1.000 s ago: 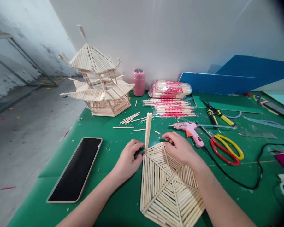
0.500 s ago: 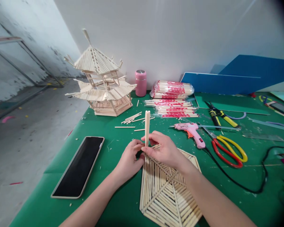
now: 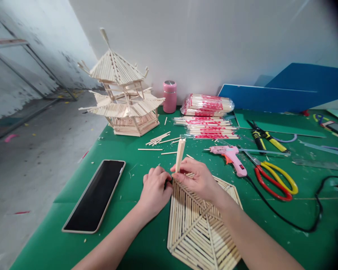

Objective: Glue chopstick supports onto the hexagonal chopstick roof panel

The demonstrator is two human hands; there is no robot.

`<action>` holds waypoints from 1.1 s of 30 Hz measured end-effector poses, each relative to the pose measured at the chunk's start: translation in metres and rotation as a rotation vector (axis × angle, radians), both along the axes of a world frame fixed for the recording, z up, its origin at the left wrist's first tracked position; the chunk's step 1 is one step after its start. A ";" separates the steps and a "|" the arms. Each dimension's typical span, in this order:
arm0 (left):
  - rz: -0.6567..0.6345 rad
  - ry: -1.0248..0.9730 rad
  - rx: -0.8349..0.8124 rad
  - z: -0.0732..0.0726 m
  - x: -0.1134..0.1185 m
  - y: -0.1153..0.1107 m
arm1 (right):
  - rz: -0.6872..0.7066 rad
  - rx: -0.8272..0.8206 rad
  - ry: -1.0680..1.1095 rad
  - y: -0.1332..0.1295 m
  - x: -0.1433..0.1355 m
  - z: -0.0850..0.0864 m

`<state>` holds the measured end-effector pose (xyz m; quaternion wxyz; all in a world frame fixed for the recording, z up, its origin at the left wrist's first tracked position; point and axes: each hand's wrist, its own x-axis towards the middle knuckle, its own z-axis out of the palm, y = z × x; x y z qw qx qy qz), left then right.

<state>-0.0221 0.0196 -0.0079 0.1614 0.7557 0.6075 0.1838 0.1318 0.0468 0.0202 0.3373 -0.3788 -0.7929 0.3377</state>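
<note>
Right hand [image 3: 198, 179] has come in leftward from over the panel since a second ago, now at the stick bundle [image 3: 180, 155]; bundle's top leans slightly more to the right than half a second back. Left to right: dark-screened phone [image 3: 94, 197] flat near the edge of the green tabletop [image 3: 129, 232]; behind it, two-roofed stick pagoda [image 3: 115, 109], upright. Left hand [image 3: 156, 187] low, fingers curled at the panel's far left corner, beside the bundle's foot; cannot tell whether it grips anything. Loose sticks [image 3: 159, 138] scattered beyond, pink flask [image 3: 169, 98] against the wall. Bundle stands nearly upright at that same corner, pinched between right thumb and fingers, which are nearly closed; its foot is hidden by them. Many-sided stick panel [image 3: 190, 240] lies flat, partly under the right forearm. Wrapped stick packs [image 3: 207, 105] behind. Further right: pink glue gun [image 3: 231, 155] on its side, yellow-and-black pliers [image 3: 260, 137], red-and-yellow-handled scissors [image 3: 273, 186], blue board [image 3: 304, 84] leaning at the back.
</note>
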 end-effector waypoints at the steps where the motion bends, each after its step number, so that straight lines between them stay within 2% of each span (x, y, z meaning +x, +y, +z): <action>1: 0.016 0.010 -0.005 0.000 0.001 -0.001 | 0.000 0.001 0.003 0.000 0.000 0.000; 13: 0.198 0.009 -0.090 -0.001 0.012 -0.002 | -0.009 -0.042 0.041 0.000 0.002 -0.003; 22: 0.269 -0.068 -0.155 0.003 0.015 0.001 | -0.009 -0.052 0.096 0.002 0.004 -0.004; 27: 0.283 -0.185 -0.223 0.010 0.015 0.002 | 0.006 -0.046 0.140 0.004 0.005 -0.006; 33: 0.273 -0.459 -0.342 0.014 0.015 0.001 | 0.003 -0.043 0.153 0.004 0.006 -0.007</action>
